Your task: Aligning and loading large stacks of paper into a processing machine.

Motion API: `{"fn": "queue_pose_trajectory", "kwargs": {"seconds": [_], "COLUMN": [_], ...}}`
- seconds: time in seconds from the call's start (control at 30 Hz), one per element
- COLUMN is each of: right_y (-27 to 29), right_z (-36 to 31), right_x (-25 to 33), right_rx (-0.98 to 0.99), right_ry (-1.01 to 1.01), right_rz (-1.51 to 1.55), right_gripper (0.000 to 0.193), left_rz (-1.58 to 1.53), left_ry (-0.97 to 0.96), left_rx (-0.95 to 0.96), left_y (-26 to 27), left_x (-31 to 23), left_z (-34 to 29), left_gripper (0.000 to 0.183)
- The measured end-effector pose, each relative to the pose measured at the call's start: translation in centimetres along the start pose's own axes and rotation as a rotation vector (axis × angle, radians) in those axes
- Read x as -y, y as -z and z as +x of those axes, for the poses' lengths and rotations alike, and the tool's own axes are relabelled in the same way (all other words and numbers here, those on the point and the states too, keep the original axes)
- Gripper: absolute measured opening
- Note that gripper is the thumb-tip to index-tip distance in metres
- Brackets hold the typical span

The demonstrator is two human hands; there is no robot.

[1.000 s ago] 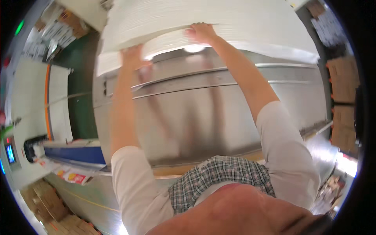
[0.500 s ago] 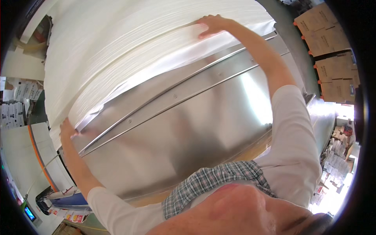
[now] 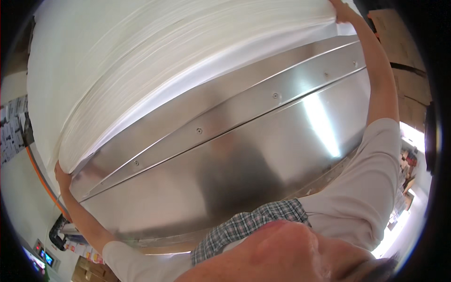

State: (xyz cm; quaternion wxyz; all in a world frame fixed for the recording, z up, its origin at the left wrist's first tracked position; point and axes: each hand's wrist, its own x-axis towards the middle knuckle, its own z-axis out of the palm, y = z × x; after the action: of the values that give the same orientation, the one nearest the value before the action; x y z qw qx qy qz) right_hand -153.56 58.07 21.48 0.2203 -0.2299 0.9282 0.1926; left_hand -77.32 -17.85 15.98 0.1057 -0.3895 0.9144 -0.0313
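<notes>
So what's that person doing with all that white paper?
A person is leaning over a big stack of white paper sheets that lies on a shiny metal table. Their arms are spread wide: the left hand grips the stack's near left corner, and the right hand holds the edge far over on the right. The stack's front edge fans out a little above the metal. Cardboard boxes sit off to the right.

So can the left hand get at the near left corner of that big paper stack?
Probably yes: the left hand already sits at the lower left corner of the paper stack, above the steel panel, with nothing visible between. How firm its grip is cannot be told.
</notes>
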Motion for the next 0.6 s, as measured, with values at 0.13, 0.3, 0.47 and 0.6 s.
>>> {"fn": "queue_pose_trajectory", "kwargs": {"seconds": [0.13, 0.3, 0.47, 0.6], "right_y": [-4.1, -7.6, -7.2, -6.2], "right_z": [1.2, 4.5, 4.9, 2.3], "right_x": [-2.7, -9.1, -15.2, -19.2], "right_rx": [-0.409, -0.704, -0.861, -0.946], "right_ry": [0.134, 0.186, 0.202, 0.255], "right_rz": [-0.041, -0.031, 0.021, 0.029], "right_gripper": [0.083, 0.074, 0.067, 0.068], "left_rz": [-0.025, -0.027, -0.03, -0.081], "left_ry": [-0.057, -0.102, -0.069, -0.056], "left_rx": [-0.21, -0.462, -0.454, -0.464], "left_y": [-0.8, -0.4, 2.8, 6.7], "left_x": [-1.0, -3.5, -6.1, -7.1], "left_z": [-1.2, -2.5, -2.7, -3.7], "left_gripper": [0.073, 0.061, 0.066, 0.069]}}
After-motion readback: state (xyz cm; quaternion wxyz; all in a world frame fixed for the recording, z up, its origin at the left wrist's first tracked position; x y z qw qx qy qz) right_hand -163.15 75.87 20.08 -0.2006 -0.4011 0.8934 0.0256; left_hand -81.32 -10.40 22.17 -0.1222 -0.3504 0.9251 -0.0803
